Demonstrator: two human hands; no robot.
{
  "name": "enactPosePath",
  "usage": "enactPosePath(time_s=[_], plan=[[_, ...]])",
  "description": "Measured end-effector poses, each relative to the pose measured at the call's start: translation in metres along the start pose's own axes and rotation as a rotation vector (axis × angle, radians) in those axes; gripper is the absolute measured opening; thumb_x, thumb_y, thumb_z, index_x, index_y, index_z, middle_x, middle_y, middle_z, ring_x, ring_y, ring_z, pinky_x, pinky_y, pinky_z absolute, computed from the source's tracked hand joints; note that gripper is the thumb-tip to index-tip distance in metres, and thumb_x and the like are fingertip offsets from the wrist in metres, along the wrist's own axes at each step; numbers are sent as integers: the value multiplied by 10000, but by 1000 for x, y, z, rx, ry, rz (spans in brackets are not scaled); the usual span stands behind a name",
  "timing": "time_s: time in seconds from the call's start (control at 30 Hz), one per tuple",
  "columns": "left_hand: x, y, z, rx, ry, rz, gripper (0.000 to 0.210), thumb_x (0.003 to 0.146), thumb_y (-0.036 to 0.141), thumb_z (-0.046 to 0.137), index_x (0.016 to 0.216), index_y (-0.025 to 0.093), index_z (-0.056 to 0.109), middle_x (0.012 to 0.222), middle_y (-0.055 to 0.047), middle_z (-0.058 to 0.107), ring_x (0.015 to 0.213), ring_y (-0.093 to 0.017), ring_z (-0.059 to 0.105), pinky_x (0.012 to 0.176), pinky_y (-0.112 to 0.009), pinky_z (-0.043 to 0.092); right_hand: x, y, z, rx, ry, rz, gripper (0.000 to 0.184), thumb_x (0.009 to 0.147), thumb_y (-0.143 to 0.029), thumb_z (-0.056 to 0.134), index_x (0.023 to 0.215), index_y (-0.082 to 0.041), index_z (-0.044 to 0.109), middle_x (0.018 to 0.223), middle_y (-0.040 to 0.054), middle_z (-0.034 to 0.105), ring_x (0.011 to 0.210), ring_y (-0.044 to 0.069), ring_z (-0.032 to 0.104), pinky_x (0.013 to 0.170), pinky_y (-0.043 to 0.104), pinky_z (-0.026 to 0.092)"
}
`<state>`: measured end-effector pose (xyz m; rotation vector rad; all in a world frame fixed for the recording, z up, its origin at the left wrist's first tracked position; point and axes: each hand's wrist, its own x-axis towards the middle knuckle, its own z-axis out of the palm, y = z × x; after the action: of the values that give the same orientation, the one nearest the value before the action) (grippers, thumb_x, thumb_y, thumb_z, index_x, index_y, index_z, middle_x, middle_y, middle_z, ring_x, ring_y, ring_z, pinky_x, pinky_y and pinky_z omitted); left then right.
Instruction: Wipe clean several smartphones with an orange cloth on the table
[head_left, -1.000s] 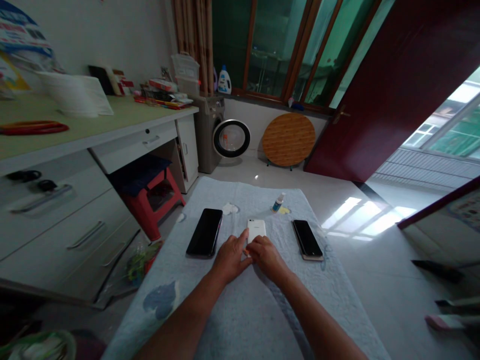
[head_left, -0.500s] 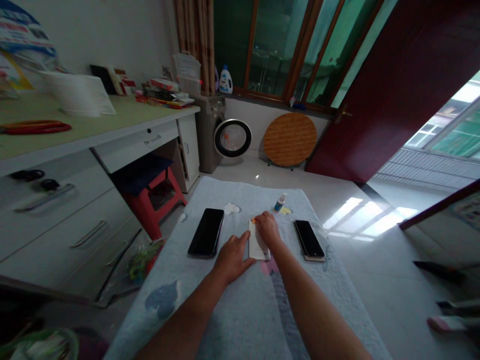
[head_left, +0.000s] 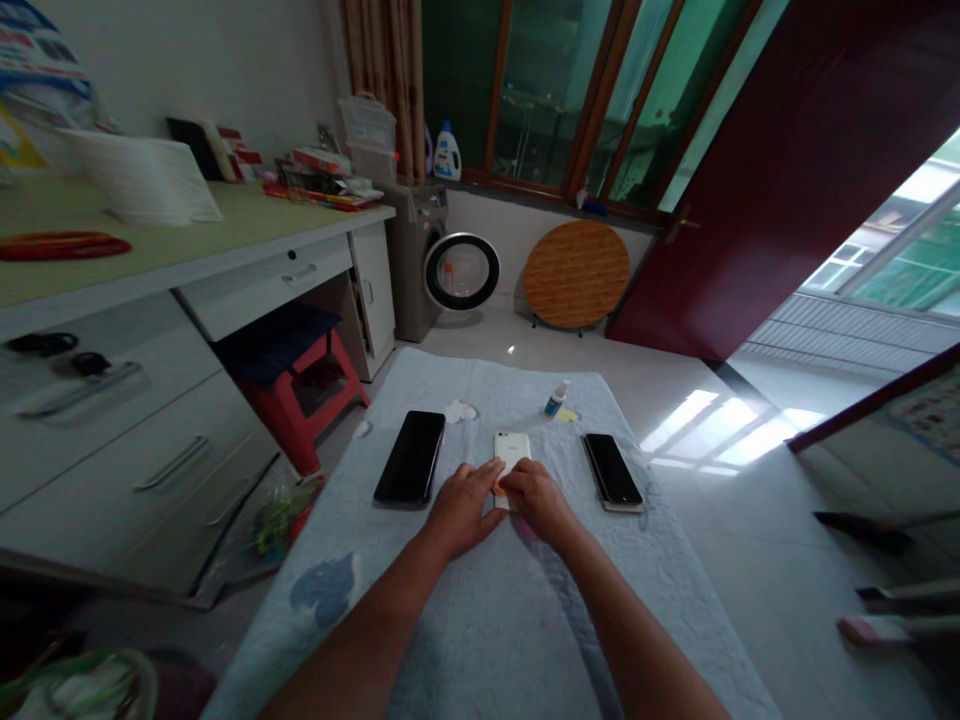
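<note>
Cloth of pale blue, soft-looking fabric with a printed pattern (head_left: 480,640) is lying under both forearms, and it could be rucking up if either wrist were dragging on it, which would be turning whatever is resting there. Farther up, the left hand (head_left: 463,512) is spreading its thumb and fingers apart along the left edge of a slim white rectangular phone (head_left: 512,446), touching it. The right hand (head_left: 536,497) is bunching its fingers narrowly on a small flat orange piece (head_left: 499,488), whose material is not showing clearly. Uneven pressure from the right hand could be making the phone skid or pivot, since the left hand seems to be only lightly bracing it; a loose pinch could be letting the orange piece slip. The white phone itself is lying flat, apparently back up, its surface looking pale and smooth, a faint mark showing near its far end, its near part partly hiding under fingers. It is sitting between a large black glossy phone (head_left: 411,458) on the left and a black-screened phone with a pale edge (head_left: 613,470) on the right, both well apart from the hands. Beyond them a small white-capped bottle with a blue label (head_left: 556,400) is standing on the cloth
</note>
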<state>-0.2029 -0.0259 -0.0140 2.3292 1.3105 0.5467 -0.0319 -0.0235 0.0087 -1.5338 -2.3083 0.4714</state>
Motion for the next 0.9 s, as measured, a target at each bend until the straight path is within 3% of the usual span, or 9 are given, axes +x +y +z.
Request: enactPosePath(time_s=[0.1, 0.23, 0.4, 0.6, 0.9], plan=[[1, 1, -3, 25, -17, 20, 551, 794, 242, 558, 1340, 209, 487, 1467, -37, 430, 1140, -251, 493, 1009, -380, 373, -17, 5, -11, 82, -44, 14, 204, 860, -90, 539, 878, -177, 722, 893, 48, 595, 863, 137, 551, 787, 224, 400], [4, -1, -3, 29, -45, 11, 482, 873, 174, 391, 1341, 209, 500, 1466, -27, 435, 1109, -220, 517, 1001, -374, 375, -27, 3, -17, 73, -56, 28, 189, 823, -57, 538, 851, -161, 693, 880, 47, 579, 853, 141, 545, 776, 225, 403], [5, -1, -2, 29, -64, 2, 514, 858, 109, 373, 1340, 222, 509, 1459, -12, 446, 1093, -211, 518, 998, -356, 381, -19, -16, -3, -54, -52, 33, 122, 867, -137, 535, 883, -155, 654, 911, 64, 579, 876, 164, 522, 788, 250, 394], [5, 1, -5, -25, -47, 8, 435, 928, 224, 360, 1332, 209, 520, 1451, -19, 456, 1110, -211, 512, 1012, -338, 380, -14, -30, 13, -112, -9, 11, 169, 870, -127, 526, 1001, -172, 623, 986, 67, 577, 924, 173, 502, 818, 261, 385], [3, 1, -5, 5, -63, -6, 697, 667, 162, 548, 1361, 188, 486, 1475, -24, 420, 1148, -246, 496, 1029, -357, 373, -40, -1, -6, -17, 54, 108, 164, 818, -43, 532, 841, -170, 633, 899, 46, 581, 866, 153, 526, 784, 241, 397]])
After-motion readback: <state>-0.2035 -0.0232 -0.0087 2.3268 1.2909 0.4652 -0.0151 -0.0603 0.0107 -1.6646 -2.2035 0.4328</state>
